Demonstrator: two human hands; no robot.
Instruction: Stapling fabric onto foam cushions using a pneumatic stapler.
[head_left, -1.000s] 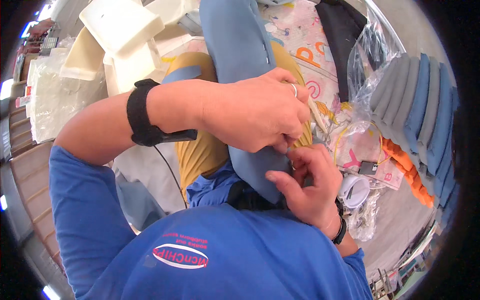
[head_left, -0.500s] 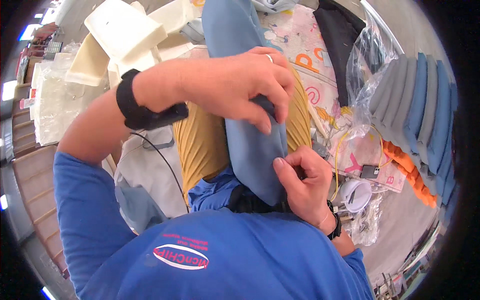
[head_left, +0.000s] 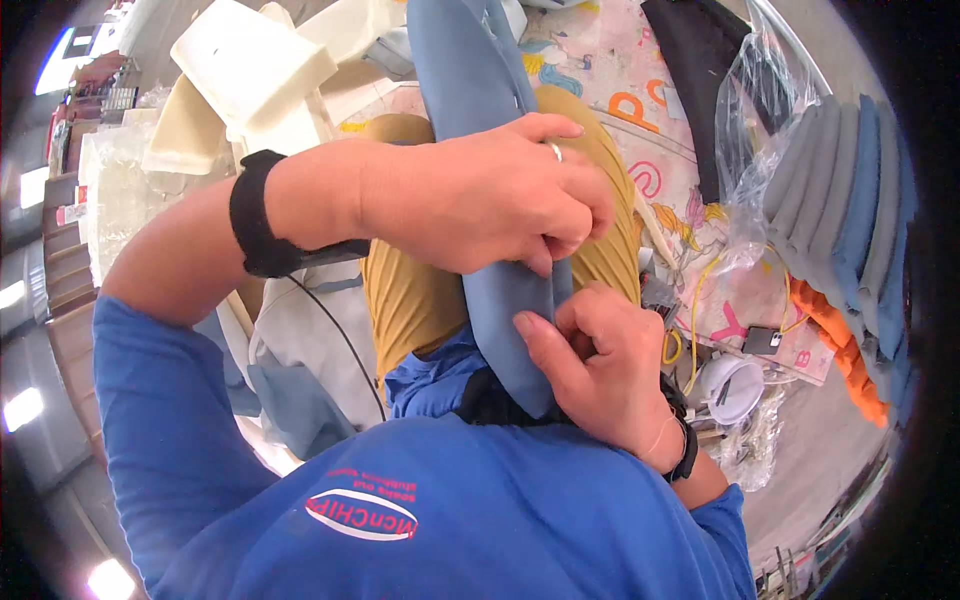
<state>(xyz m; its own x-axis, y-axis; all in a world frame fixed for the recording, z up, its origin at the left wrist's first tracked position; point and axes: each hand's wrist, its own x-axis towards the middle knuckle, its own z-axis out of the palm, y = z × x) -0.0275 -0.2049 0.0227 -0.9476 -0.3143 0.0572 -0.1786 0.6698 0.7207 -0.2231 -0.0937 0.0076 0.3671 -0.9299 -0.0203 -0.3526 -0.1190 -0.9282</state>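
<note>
A long blue-grey fabric-covered piece (head_left: pixel 468 80) lies along my lap, over mustard-yellow trousers (head_left: pixel 405 300). My left hand (head_left: pixel 490 195), with a ring and a black wristband, reaches across from the left and clamps its fingers on the piece's right edge. Just below it, my right hand (head_left: pixel 600 370) pinches the fabric at the piece's lower right edge with thumb and fingers. The two hands nearly touch. The lower end of the piece is hidden behind my blue shirt.
White foam blocks (head_left: pixel 250 70) lie at the upper left. A stack of grey and blue padded pieces (head_left: pixel 850 190) stands at the right above orange ones (head_left: pixel 845 355). A clear plastic bag (head_left: pixel 760 130), a colourful mat (head_left: pixel 665 150), a yellow cable (head_left: pixel 693 310) and a white round object (head_left: pixel 735 385) lie nearby.
My left hand has slid along the blue-grey piece and re-gripped its right edge. My right hand has crept up the same edge, closer to the left hand.
</note>
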